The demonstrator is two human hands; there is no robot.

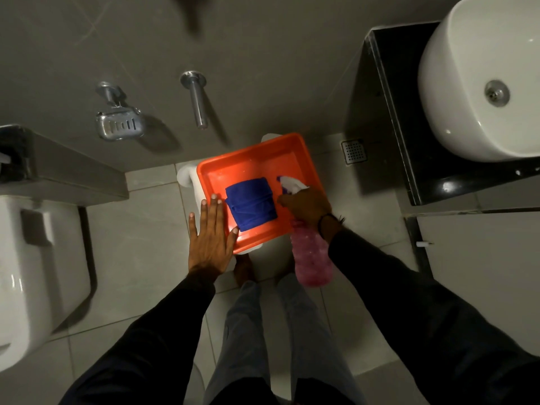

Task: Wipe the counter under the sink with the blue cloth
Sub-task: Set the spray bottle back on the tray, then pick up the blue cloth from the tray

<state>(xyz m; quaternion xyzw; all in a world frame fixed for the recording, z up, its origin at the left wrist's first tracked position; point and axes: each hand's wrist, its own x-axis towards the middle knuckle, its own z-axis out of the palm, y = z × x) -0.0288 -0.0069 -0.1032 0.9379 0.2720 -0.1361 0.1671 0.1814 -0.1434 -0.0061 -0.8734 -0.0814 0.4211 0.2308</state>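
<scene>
A folded blue cloth (252, 203) lies in an orange tray (248, 162) that rests on a white stool. My left hand (211, 236) hovers flat and open at the tray's left edge, its fingers spread, just left of the cloth. My right hand (306, 204) grips the neck of a pink spray bottle (311, 258) with a white trigger head, at the tray's right edge. The black counter (409, 147) with the white basin (473, 83) on it stands to the upper right.
A white toilet (38, 273) fills the left side. A metal soap dish (119, 124) and a metal rod (197, 100) stick out of the grey wall. A floor drain (354, 151) lies beside the counter. My legs stand on the tiled floor below the tray.
</scene>
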